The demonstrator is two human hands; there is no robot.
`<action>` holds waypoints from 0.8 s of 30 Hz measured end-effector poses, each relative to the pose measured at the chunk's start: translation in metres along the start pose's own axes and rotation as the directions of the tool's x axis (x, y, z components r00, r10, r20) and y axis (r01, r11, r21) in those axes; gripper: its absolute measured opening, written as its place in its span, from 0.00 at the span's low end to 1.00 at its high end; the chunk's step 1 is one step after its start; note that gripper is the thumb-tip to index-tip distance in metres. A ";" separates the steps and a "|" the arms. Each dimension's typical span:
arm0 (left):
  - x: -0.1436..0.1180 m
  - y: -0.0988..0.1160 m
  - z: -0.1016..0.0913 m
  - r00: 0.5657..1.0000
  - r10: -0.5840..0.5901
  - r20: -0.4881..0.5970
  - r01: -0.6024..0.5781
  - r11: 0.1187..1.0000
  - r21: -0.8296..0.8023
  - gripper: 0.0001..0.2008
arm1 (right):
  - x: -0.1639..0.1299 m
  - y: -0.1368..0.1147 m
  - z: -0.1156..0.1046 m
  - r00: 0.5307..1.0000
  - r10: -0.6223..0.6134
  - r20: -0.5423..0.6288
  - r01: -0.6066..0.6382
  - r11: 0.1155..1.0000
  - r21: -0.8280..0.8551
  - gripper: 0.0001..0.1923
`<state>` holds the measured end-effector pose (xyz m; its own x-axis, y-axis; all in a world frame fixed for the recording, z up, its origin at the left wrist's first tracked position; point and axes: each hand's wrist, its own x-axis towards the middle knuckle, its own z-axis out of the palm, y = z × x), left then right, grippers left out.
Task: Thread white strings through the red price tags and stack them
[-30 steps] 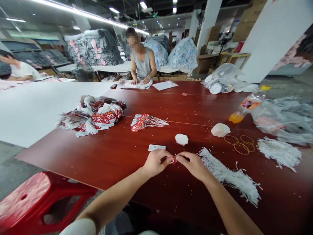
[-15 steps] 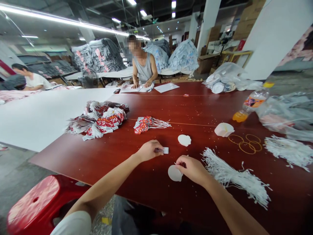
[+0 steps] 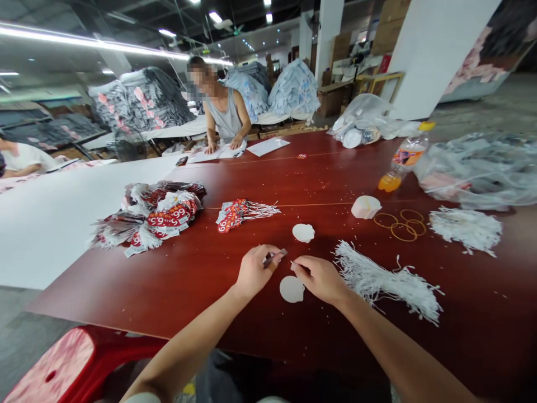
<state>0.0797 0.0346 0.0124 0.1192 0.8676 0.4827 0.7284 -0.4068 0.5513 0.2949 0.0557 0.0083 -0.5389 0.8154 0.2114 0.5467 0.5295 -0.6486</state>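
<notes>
My left hand (image 3: pixel 257 270) is closed on a small flat stack of labels (image 3: pixel 274 258), seen almost edge-on. Just to its right, my right hand (image 3: pixel 319 277) pinches thumb and fingers together, with a tiny pale bit at the fingertips that I cannot make out. Below the fingertips lies a rounded white paper tag (image 3: pixel 291 289); another white tag pile (image 3: pixel 303 233) lies beyond my hands. A bundle of white strings (image 3: pixel 388 282) stretches to the right of my right hand. Farther left are red tags with strings attached (image 3: pixel 237 214).
A large heap of red tags (image 3: pixel 161 215) lies at left. At right are a pale tag stack (image 3: pixel 366 207), yellow rubber bands (image 3: pixel 403 226), more white strings (image 3: pixel 465 228), an orange drink bottle (image 3: pixel 403 159) and plastic bags (image 3: pixel 482 168). A co-worker (image 3: pixel 224 112) works across the table.
My right hand has lifted off the rounded tag and moved up toward my left hand. The labels in my left hand have turned edge-on. The view has shifted a little to the right.
</notes>
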 end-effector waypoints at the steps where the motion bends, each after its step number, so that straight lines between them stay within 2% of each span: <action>1: -0.003 0.005 0.002 0.999 -0.032 0.008 0.032 0.998 -0.058 0.03 | 0.000 -0.002 0.000 1.000 -0.003 -0.020 0.003 1.000 -0.018 0.12; 3: -0.009 0.012 0.007 0.999 -0.037 0.023 0.040 0.991 -0.126 0.03 | -0.001 -0.005 0.001 0.998 0.000 -0.057 -0.004 0.998 -0.056 0.12; 5: -0.013 0.014 0.011 1.000 0.011 0.025 -0.007 0.989 -0.151 0.03 | -0.002 -0.008 0.001 0.996 0.015 -0.089 -0.023 0.996 -0.086 0.12; 9: -0.015 0.009 0.014 0.996 0.080 0.026 -0.074 0.979 -0.192 0.04 | -0.001 -0.009 -0.001 0.994 0.084 -0.066 -0.089 0.992 -0.091 0.16; 11: -0.016 0.007 0.014 0.995 0.095 0.040 -0.083 0.967 -0.241 0.04 | 0.002 -0.008 -0.006 0.989 0.148 -0.017 -0.148 0.989 -0.001 0.16; 13: -0.017 0.007 0.013 0.990 0.127 0.054 -0.110 0.962 -0.251 0.05 | 0.004 -0.007 -0.016 0.983 0.165 0.079 -0.177 0.969 0.175 0.13; 16: -0.025 0.012 0.014 0.966 0.214 0.144 -0.200 0.974 -0.111 0.07 | 0.001 -0.006 -0.037 0.971 0.072 0.229 -0.165 0.892 0.422 0.10; 19: -0.041 0.019 0.016 0.906 0.284 0.314 -0.294 0.956 -0.015 0.07 | -0.011 -0.004 -0.057 0.954 -0.008 0.301 -0.192 0.755 0.627 0.10; 21: -0.052 0.023 0.017 0.875 0.302 0.379 -0.316 0.948 -0.025 0.10 | -0.019 0.000 -0.063 0.946 -0.039 0.323 -0.241 0.584 0.775 0.12; 24: -0.059 0.023 0.010 0.884 0.287 0.368 -0.296 0.955 -0.034 0.09 | -0.020 0.007 -0.062 0.964 0.034 0.263 -0.261 0.312 0.914 0.12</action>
<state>0.0963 -0.0236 -0.0101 0.5630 0.7556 0.3348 0.6371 -0.6548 0.4066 0.3494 0.0573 0.0452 -0.6698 0.7424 -0.0109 -0.2743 -0.2611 -0.9255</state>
